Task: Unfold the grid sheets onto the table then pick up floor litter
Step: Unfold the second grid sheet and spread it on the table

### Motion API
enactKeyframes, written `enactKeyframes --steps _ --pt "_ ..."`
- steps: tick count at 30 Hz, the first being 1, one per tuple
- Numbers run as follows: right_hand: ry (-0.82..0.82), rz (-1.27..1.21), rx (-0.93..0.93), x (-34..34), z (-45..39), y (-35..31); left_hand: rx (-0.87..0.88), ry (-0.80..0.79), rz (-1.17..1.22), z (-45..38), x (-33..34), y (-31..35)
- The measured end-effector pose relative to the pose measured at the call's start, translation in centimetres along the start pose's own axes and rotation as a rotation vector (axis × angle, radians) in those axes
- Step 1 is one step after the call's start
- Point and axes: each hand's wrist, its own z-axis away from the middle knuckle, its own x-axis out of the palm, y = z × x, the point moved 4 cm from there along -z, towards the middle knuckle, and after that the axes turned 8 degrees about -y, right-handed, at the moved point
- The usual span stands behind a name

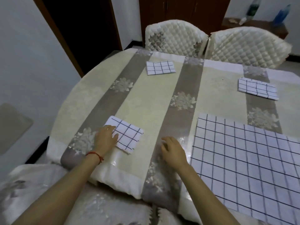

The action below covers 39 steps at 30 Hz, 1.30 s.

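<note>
Risk assessment. The nearest folded grid sheet [124, 134] lies close to the near left edge of the bench [146, 101]. If the sheet is dragged rather than lifted at one layer, it may slide off that edge onto the chair cover below. The bench carries a glossy clear film over the patterned cloth; a smooth surface of this kind probably lets the sheet skate under a flat palm, so the fold may shift as a whole instead of opening. Opening the sheet toward the right could also overlap the unfolded grid sheet [246, 161] that is spread flat on the near right of the bench. Two more folded sheets wait: the far folded sheet [160, 67] near the quilted chairs [211, 41], and the right folded sheet [257, 89] near the right edge. No floor litter is visible; that step is not yet begun.

Hand state. The left hand [105, 138] rests on the left border of the nearest folded sheet, fingers loosely spread and laid on its top layer; no pinch is formed and nothing is lifted. The right hand [172, 151] is apart from every sheet, between the nearest folded sheet and the unfolded one, fingers loosely curled, resting on or just above the film, holding nothing.
</note>
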Motion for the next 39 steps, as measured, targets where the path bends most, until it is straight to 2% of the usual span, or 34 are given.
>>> enactKeyframes --steps 4,11,15,20,24,27,30,33,37,39 --pt "-0.013 -0.039 0.048 2.9 -3.1 -3.0 0.051 -0.026 -0.002 -3.3 -0.1 -2.3" --pt "-0.005 0.079 0.102 5.3 -8.4 -5.6 0.389 -0.173 -0.121 -8.3 0.8 -0.4" --pt "0.022 0.113 0.168 6.1 -9.9 -6.1 0.478 -0.166 -0.183 -8.8 0.9 0.1" --pt "0.027 -0.072 0.194 6.5 -10.3 -6.2 0.558 -0.235 -0.23 -8.4 0.7 0.6" --pt "0.065 -0.251 0.079 4.8 -9.2 -8.1 0.648 -0.3 -0.097 -7.1 -0.8 3.1" --pt "0.119 -0.461 0.043 2.8 -7.5 -8.8 0.607 -0.331 0.11 -6.5 -2.6 4.3" --pt "0.128 -0.561 0.077 1.3 -5.5 -8.3 0.519 -0.25 0.415 -6.3 -5.0 4.3" --pt "0.1 -0.677 0.069 0.2 -3.7 -8.3 0.411 -0.167 0.597 -5.5 -6.6 4.0" --pt "0.139 -0.708 0.014 -1.3 -2.5 -10.1 0.26 0.046 0.498 -2.9 -7.0 4.1" --pt "0.182 -0.738 0.005 -1.9 -2.3 -10.9 0.211 0.1 0.499 -0.7 -7.2 4.8"
